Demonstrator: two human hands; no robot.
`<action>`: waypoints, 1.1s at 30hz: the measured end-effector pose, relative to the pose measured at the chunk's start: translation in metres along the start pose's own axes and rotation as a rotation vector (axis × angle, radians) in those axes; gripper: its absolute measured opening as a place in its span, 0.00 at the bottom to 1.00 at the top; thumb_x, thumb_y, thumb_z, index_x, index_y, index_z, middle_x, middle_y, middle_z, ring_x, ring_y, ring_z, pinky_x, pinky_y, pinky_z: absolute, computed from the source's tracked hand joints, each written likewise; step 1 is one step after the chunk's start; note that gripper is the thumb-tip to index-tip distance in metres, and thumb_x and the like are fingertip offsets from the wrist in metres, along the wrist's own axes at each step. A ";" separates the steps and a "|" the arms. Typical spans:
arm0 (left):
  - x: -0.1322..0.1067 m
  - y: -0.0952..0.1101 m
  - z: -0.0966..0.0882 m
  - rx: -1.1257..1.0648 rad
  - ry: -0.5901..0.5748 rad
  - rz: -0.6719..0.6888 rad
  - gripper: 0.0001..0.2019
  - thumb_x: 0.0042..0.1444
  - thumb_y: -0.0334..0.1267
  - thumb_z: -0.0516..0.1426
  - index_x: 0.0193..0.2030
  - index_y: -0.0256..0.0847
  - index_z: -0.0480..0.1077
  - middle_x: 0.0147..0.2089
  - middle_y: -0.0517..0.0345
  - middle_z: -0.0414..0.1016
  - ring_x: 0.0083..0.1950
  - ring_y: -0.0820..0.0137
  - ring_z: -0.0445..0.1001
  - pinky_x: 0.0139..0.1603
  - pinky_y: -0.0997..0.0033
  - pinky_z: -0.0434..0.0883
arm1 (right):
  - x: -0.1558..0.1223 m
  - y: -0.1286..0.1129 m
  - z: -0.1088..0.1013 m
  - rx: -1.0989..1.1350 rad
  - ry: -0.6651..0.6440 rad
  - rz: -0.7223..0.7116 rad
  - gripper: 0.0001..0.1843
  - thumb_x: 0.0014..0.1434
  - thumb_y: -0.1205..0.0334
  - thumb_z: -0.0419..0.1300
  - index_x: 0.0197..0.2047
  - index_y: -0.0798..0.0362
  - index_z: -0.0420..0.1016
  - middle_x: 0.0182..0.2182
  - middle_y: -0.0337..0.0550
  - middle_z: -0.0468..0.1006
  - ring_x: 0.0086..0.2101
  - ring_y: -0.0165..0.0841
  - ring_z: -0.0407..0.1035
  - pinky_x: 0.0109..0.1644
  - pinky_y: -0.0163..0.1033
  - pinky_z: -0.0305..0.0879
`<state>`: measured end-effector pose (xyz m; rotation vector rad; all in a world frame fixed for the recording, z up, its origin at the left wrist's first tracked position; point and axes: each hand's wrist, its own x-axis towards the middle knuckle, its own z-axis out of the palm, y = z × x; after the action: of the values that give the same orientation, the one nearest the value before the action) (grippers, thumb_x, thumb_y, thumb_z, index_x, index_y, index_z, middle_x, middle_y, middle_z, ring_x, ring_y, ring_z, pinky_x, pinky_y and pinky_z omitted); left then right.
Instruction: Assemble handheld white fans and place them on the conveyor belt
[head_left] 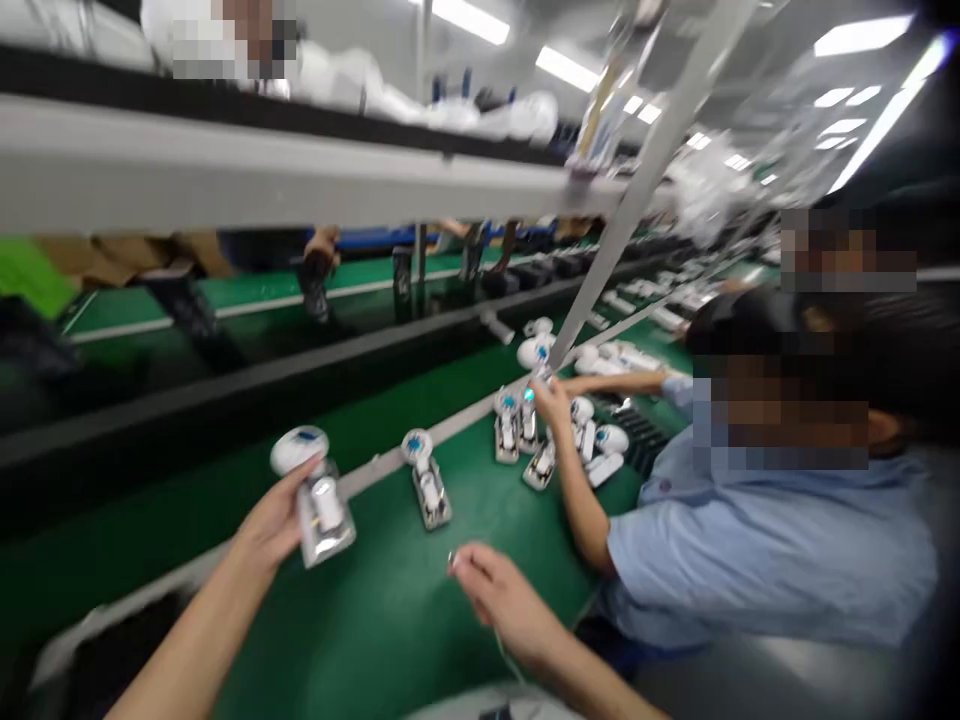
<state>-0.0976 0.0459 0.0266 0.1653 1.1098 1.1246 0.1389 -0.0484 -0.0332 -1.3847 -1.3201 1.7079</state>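
Observation:
My left hand (pixel 274 520) grips a white device (pixel 326 510) with an oval head and a rectangular silver-edged body, its inner parts exposed. It is held up over the near edge of the conveyor. My right hand (pixel 499 595) is closed in a pinch over the green table. A small metallic tip (pixel 451 561) shows at its fingertips, and a thin pale cable (pixel 510 655) hangs below the hand; the tip's kind is too blurred to name. Between my hands a similar device (pixel 427 480) lies on the table, its round head bearing a blue centre.
To the right sits a co-worker in a blue shirt (pixel 757 540), hands among several similar devices (pixel 540 465). A pale metal rail (pixel 465 415) separates the table (pixel 360 620) from the green conveyor (pixel 225 470). A slanted post (pixel 645 190) and an overhead shelf (pixel 300 165) stand beyond.

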 end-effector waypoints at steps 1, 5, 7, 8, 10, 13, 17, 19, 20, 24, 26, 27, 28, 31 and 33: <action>-0.009 -0.016 -0.008 -0.002 0.019 -0.028 0.08 0.59 0.34 0.51 0.37 0.32 0.68 0.28 0.56 0.71 0.26 0.74 0.71 0.27 0.71 0.72 | -0.013 0.001 0.006 0.031 -0.014 -0.009 0.19 0.56 0.43 0.51 0.31 0.52 0.65 0.18 0.31 0.54 0.17 0.23 0.49 0.20 0.30 0.46; -0.026 -0.067 -0.013 -0.026 -0.010 -0.113 0.10 0.58 0.34 0.50 0.34 0.30 0.70 0.23 0.53 0.72 0.23 0.70 0.72 0.24 0.69 0.73 | -0.030 -0.007 0.007 0.046 -0.094 -0.020 0.17 0.58 0.48 0.51 0.35 0.54 0.66 0.19 0.31 0.55 0.19 0.23 0.48 0.21 0.30 0.45; -0.034 -0.084 -0.012 -0.033 -0.100 -0.159 0.12 0.58 0.35 0.49 0.38 0.29 0.70 0.25 0.51 0.74 0.25 0.69 0.73 0.24 0.68 0.73 | -0.032 -0.009 0.005 0.034 -0.112 -0.037 0.15 0.59 0.50 0.50 0.35 0.54 0.66 0.19 0.31 0.55 0.19 0.23 0.48 0.22 0.31 0.46; -0.038 -0.090 -0.012 -0.029 -0.153 -0.182 0.12 0.58 0.34 0.48 0.40 0.30 0.70 0.26 0.51 0.74 0.25 0.68 0.74 0.23 0.68 0.73 | -0.034 -0.009 0.005 0.027 -0.119 -0.048 0.15 0.60 0.51 0.49 0.35 0.53 0.67 0.19 0.31 0.56 0.19 0.24 0.48 0.22 0.31 0.46; -0.049 -0.099 -0.014 -0.011 -0.227 -0.219 0.13 0.58 0.34 0.48 0.44 0.31 0.69 0.28 0.51 0.75 0.27 0.67 0.75 0.24 0.67 0.74 | -0.038 -0.008 0.008 0.005 -0.137 -0.069 0.14 0.61 0.52 0.48 0.35 0.53 0.67 0.20 0.32 0.56 0.20 0.24 0.49 0.23 0.31 0.48; -0.061 -0.108 -0.016 0.008 -0.248 -0.237 0.13 0.58 0.35 0.49 0.47 0.32 0.68 0.29 0.51 0.76 0.28 0.66 0.76 0.28 0.65 0.75 | -0.041 -0.009 0.013 -0.055 -0.168 -0.118 0.13 0.61 0.53 0.48 0.35 0.52 0.67 0.21 0.33 0.58 0.21 0.25 0.51 0.25 0.32 0.50; -0.065 -0.113 -0.014 -0.019 -0.239 -0.224 0.14 0.58 0.35 0.49 0.46 0.32 0.69 0.28 0.52 0.76 0.27 0.68 0.76 0.29 0.65 0.75 | -0.039 -0.013 0.016 -0.125 -0.188 -0.179 0.13 0.62 0.54 0.48 0.35 0.52 0.68 0.23 0.34 0.60 0.24 0.26 0.53 0.28 0.33 0.51; -0.065 -0.112 -0.012 -0.039 -0.213 -0.219 0.13 0.57 0.34 0.49 0.45 0.32 0.69 0.28 0.53 0.76 0.26 0.69 0.75 0.30 0.66 0.75 | -0.038 -0.014 0.017 -0.129 -0.160 -0.178 0.12 0.61 0.54 0.48 0.35 0.52 0.67 0.23 0.34 0.61 0.25 0.26 0.54 0.30 0.33 0.53; -0.065 -0.112 -0.011 -0.047 -0.195 -0.214 0.13 0.57 0.34 0.49 0.44 0.31 0.70 0.27 0.53 0.76 0.26 0.69 0.75 0.30 0.67 0.75 | -0.037 -0.014 0.017 -0.120 -0.139 -0.178 0.11 0.60 0.54 0.49 0.34 0.52 0.67 0.24 0.34 0.61 0.25 0.27 0.55 0.31 0.34 0.53; -0.064 -0.109 -0.007 -0.059 -0.113 -0.136 0.11 0.54 0.33 0.51 0.42 0.32 0.70 0.27 0.55 0.75 0.25 0.71 0.74 0.29 0.70 0.74 | -0.032 -0.010 0.021 -0.009 -0.110 -0.159 0.09 0.55 0.55 0.56 0.33 0.52 0.63 0.28 0.35 0.66 0.29 0.28 0.60 0.36 0.35 0.57; -0.064 -0.109 -0.004 -0.047 -0.096 -0.076 0.11 0.53 0.33 0.53 0.42 0.33 0.70 0.28 0.56 0.75 0.26 0.72 0.73 0.28 0.71 0.73 | -0.030 -0.009 0.023 0.034 -0.123 -0.131 0.10 0.54 0.55 0.57 0.34 0.53 0.64 0.32 0.37 0.69 0.32 0.29 0.62 0.39 0.37 0.58; -0.064 -0.109 -0.003 -0.032 -0.090 -0.032 0.11 0.52 0.33 0.54 0.42 0.34 0.69 0.29 0.57 0.74 0.26 0.72 0.73 0.28 0.72 0.72 | -0.029 -0.008 0.024 0.049 -0.131 -0.116 0.11 0.53 0.55 0.58 0.34 0.53 0.64 0.33 0.38 0.69 0.34 0.30 0.63 0.40 0.38 0.59; -0.064 -0.110 -0.002 -0.008 -0.081 0.019 0.11 0.50 0.33 0.55 0.42 0.34 0.69 0.29 0.57 0.74 0.27 0.73 0.73 0.28 0.73 0.71 | -0.028 -0.008 0.025 0.065 -0.138 -0.099 0.12 0.53 0.54 0.58 0.34 0.53 0.63 0.33 0.38 0.70 0.34 0.31 0.64 0.41 0.38 0.59; -0.063 -0.114 0.002 0.070 -0.046 0.160 0.13 0.46 0.33 0.59 0.40 0.35 0.69 0.30 0.59 0.73 0.28 0.74 0.71 0.27 0.75 0.69 | -0.026 -0.005 0.028 0.135 -0.152 -0.044 0.14 0.50 0.57 0.60 0.36 0.53 0.61 0.32 0.38 0.69 0.34 0.31 0.65 0.39 0.38 0.61; -0.063 -0.117 0.004 0.100 -0.026 0.199 0.13 0.44 0.34 0.60 0.38 0.36 0.68 0.29 0.59 0.73 0.28 0.74 0.70 0.27 0.75 0.68 | -0.024 -0.003 0.031 0.157 -0.131 -0.026 0.15 0.49 0.60 0.60 0.38 0.53 0.61 0.34 0.39 0.70 0.36 0.31 0.65 0.40 0.38 0.63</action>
<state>-0.0200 -0.0571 -0.0031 0.3750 1.1451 1.2402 0.1169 -0.0790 -0.0220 -1.1796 -1.2377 1.8690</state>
